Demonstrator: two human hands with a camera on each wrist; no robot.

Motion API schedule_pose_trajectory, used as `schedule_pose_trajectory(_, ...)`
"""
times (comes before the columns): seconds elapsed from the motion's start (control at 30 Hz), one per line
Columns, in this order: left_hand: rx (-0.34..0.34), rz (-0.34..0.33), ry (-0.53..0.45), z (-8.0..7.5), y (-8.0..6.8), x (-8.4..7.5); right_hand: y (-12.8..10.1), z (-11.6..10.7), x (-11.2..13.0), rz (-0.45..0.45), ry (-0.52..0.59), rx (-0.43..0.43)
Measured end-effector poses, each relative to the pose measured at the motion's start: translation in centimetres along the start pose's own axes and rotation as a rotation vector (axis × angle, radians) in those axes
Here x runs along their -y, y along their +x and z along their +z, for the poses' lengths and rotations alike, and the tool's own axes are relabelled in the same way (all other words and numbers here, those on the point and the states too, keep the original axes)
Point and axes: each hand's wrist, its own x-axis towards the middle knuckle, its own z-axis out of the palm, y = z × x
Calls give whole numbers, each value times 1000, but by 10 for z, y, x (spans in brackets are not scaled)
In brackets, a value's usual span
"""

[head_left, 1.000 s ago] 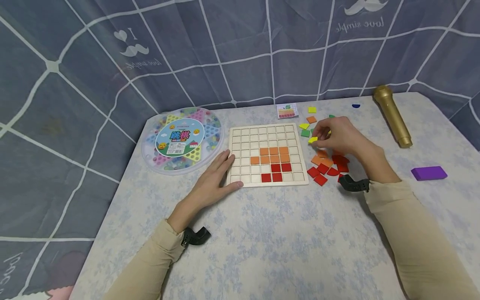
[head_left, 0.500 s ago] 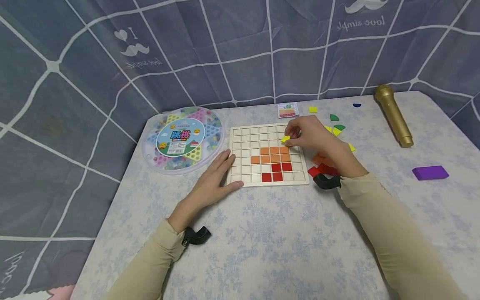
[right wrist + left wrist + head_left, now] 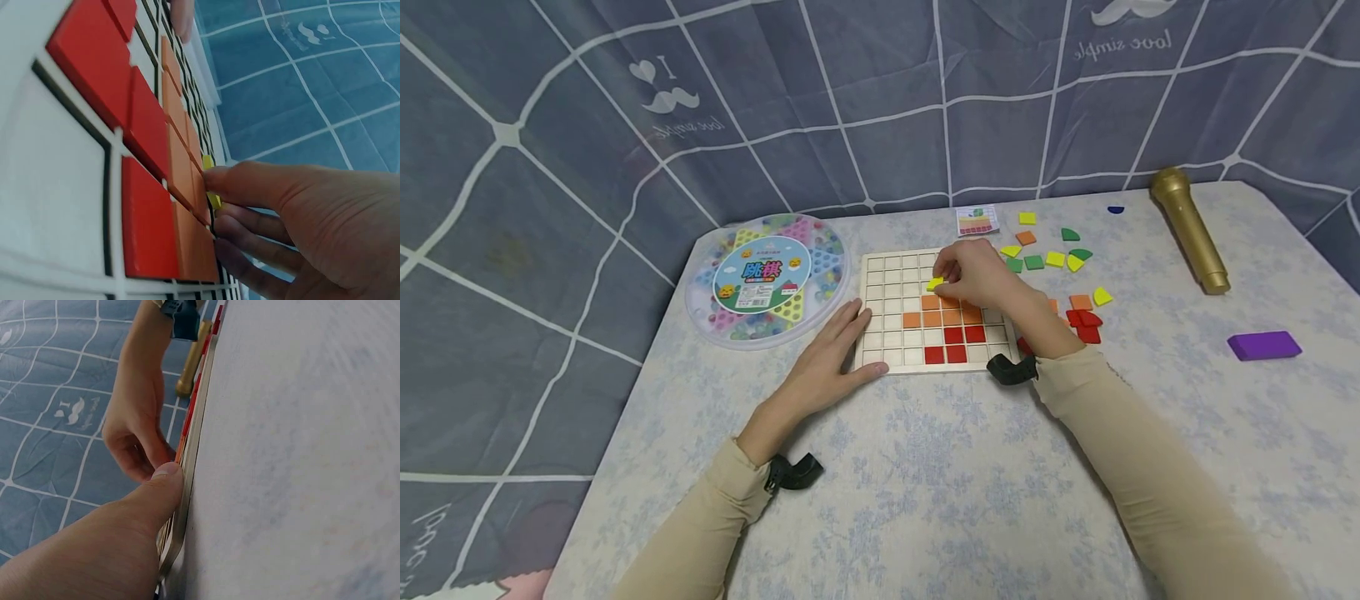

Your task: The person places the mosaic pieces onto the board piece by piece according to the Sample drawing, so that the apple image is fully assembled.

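A wooden grid board [image 3: 892, 292] lies on the table with red tiles [image 3: 954, 335] and orange tiles [image 3: 931, 318] set in its lower right cells. My left hand [image 3: 822, 362] rests along the board's left side, fingers extended, its thumb [image 3: 167, 470] on the near edge. Between thumb and fingers my right hand [image 3: 981, 271] pinches a yellow tile [image 3: 935, 284], just above the orange rows. In the right wrist view the yellow tile [image 3: 208, 164] stands right at the orange tiles. Part of the board's right side is hidden under the right hand and wrist.
Loose red, orange, yellow and green tiles [image 3: 1034, 262] lie right of the board. A small picture card [image 3: 976, 221] sits behind it. To the left is a round Chinese checkers box [image 3: 763, 279]. Far right are a gold microphone [image 3: 1191, 229] and a purple block [image 3: 1264, 346].
My right hand has carried the yellow tile leftward from the loose pile onto the middle of the board. The left hand has stayed in place.
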Motion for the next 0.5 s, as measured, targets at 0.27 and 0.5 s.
schedule_pose_trajectory(0.27,0,-4,-8,0,-1,1,-3,4,5,-13,-1,-31)
schedule_pose_trajectory(0.5,-4,8,-8,0,-1,0,-5,7,9,-39,-37,-36)
